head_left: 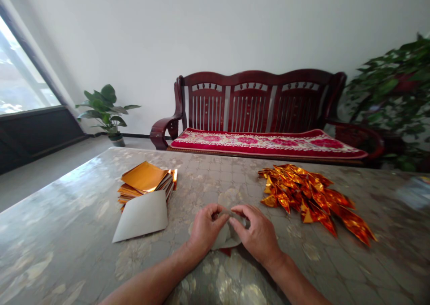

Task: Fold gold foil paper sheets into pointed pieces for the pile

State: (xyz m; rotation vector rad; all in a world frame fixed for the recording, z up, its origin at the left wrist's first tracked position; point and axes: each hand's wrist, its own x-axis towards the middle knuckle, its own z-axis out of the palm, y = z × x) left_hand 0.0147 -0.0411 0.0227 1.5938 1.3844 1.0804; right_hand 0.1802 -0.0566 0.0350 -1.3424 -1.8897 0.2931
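Note:
A sheet of paper, its pale side showing, is held between my two hands above the table near the front middle. My left hand pinches its upper left part with thumb and fingers. On the other side, my right hand grips the upper right part, thumb and fingertips close to those of the left. A bit of red-orange foil shows under the paper. To the left lies a stack of shiny gold-orange sheets, with one pale sheet leaning over its front. At the right is a pile of folded orange foil pieces.
The table has a glossy patterned covering. A clear plastic item lies at its far right. Behind stand a dark red wooden bench with a red floral cushion, a potted plant and a leafy plant.

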